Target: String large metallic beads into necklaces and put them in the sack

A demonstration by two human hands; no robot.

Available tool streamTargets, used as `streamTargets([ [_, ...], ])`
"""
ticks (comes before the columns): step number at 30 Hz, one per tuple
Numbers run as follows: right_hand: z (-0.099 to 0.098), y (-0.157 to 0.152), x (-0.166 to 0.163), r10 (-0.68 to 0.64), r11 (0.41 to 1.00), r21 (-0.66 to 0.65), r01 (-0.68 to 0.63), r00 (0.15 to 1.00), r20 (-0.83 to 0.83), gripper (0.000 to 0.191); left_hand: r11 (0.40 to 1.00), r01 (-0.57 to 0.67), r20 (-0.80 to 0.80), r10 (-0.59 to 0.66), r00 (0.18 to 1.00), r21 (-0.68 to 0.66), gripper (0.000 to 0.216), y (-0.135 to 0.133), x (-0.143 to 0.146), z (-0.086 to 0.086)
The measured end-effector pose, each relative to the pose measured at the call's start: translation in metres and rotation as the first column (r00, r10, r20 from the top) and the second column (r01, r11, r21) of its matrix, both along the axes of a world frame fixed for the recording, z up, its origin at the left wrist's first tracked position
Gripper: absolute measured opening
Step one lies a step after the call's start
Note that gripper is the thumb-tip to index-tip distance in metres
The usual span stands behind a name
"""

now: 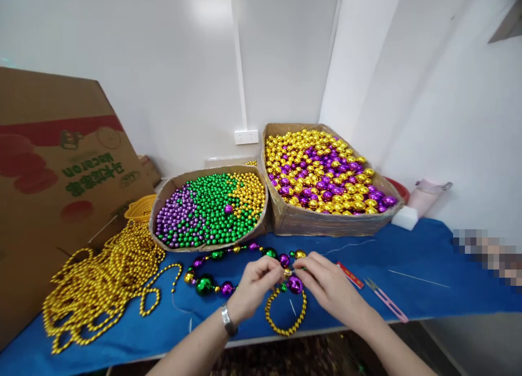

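Pinching the bead string (pixel 228 252) with both hands, just in front of the small-bead box (pixel 210 207). Left hand (pixel 255 286) curled, fingertips pressed together on the string beside a purple bead. Right hand (pixel 326 282) the same, fingertips squeezed shut on the string close by a gold bead. Almost touching each other, with only a short bit of string in between. Probably held that tight and that close to stop beads from slipping off.

Laid out on the blue counter (pixel 428 256) as a wide loop, longer from side to side than from front to back. Running along the front wall of the small-bead box, then bending back round toward the hands. Between the fingertips, pointing straight across, left to right.

Lying past the hands, farther from the small-bead box: a little gold loop (pixel 285 317). To the left of that box: a big heap of gold chains (pixel 101 283) and a brown carton (pixel 61 164). Right up against its right side: the big-bead box (pixel 326 172), full of gold and purple balls. Likely set that near for easy reaching. In front and to the right of the small-bead box, a little way off from the right hand: pink snips (pixel 385 299). On the left wrist: a watch (pixel 228 320).
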State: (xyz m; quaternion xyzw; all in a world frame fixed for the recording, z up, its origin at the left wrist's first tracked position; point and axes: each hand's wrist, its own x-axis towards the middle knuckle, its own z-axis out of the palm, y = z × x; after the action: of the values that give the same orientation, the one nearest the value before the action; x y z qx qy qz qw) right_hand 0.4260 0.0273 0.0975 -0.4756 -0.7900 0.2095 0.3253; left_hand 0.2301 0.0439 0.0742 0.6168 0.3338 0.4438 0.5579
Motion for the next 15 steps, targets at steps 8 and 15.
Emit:
streamTargets([
  [8,-0.023,-0.012,0.0,-0.338,0.848,-0.466,-0.253,0.418,-0.843,0.03,0.89,0.268,0.702,0.077,0.708,-0.368,0.022,0.004,0.002,-0.006],
  [15,-0.048,-0.013,-0.008,-0.337,0.855,-0.4,-0.329,0.234,-0.912,0.032,0.905,0.185,0.699,0.153,0.699,-0.384,0.026,0.007,0.003,-0.023],
])
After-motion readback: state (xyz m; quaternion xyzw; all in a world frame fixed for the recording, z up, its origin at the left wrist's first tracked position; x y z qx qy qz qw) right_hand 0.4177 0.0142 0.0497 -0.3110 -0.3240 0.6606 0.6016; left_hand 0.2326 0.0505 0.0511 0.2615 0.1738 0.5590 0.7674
